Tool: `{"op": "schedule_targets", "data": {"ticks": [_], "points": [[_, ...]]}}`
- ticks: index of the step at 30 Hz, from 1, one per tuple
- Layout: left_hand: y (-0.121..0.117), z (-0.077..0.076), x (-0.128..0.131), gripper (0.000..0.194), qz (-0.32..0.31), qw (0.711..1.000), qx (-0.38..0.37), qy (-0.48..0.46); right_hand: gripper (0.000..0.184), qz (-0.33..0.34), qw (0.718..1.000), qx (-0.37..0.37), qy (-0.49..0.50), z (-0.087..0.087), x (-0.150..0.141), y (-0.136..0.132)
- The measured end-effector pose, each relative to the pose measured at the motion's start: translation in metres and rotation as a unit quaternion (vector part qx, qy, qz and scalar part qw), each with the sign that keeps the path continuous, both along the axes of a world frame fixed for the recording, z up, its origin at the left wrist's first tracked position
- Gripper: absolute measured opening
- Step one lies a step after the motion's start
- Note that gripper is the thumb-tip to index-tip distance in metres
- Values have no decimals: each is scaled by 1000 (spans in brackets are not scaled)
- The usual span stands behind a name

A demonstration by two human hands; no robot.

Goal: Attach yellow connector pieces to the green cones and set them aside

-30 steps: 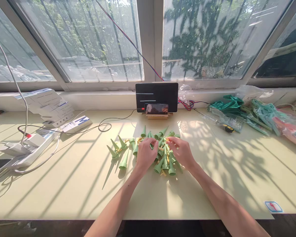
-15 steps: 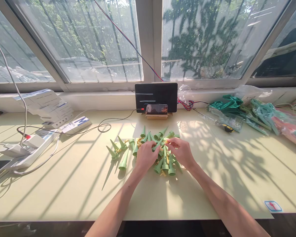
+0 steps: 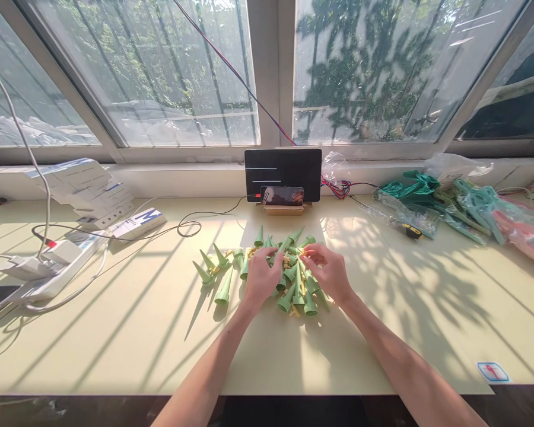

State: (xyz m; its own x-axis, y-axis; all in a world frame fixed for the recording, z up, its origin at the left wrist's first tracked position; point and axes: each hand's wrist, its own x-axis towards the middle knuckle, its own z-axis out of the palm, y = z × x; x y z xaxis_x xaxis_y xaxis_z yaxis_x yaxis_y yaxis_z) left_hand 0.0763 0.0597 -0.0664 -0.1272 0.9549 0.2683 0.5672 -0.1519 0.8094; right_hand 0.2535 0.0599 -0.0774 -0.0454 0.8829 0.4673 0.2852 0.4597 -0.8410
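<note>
A heap of green hollow plastic spikes (image 3: pixel 298 287), mixed with small yellow plastic pieces, lies on the pale yellow tabletop. My left hand (image 3: pixel 262 279) is at the heap's middle, thumb and fingers closed around a tilted green spike (image 3: pixel 285 243). At the heap's right side, my right hand (image 3: pixel 327 270) pinches a small yellow piece (image 3: pixel 301 251), partly covered by the fingertips. Several spikes, among them one lying spike (image 3: pixel 223 290), are left of my left hand. Some of the heap is hidden behind my hands.
Behind the heap, a phone (image 3: pixel 282 196) leans before a black tablet (image 3: pixel 282 169). White boxes (image 3: pixel 137 223) and a power strip (image 3: pixel 64 279) with cables are at left. At right lie bagged green and pink items (image 3: pixel 476 204) and a yellow-black object (image 3: pixel 412 230).
My left hand has opened its grip slightly and shifted a little, and the spike by its fingers sits farther back. My right hand stays almost in place at the yellow piece.
</note>
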Motion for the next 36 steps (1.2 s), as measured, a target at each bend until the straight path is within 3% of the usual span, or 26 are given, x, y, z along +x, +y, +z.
{"op": "schedule_targets", "data": {"ticks": [13, 36], "points": [[-1, 3, 3, 35, -7, 995, -21, -94, 13, 27, 997, 37, -65, -2, -4, -1], [-8, 8, 10, 32, -67, 988, -17, -139, 22, 8, 998, 3, -64, 2, -6, -1]]}}
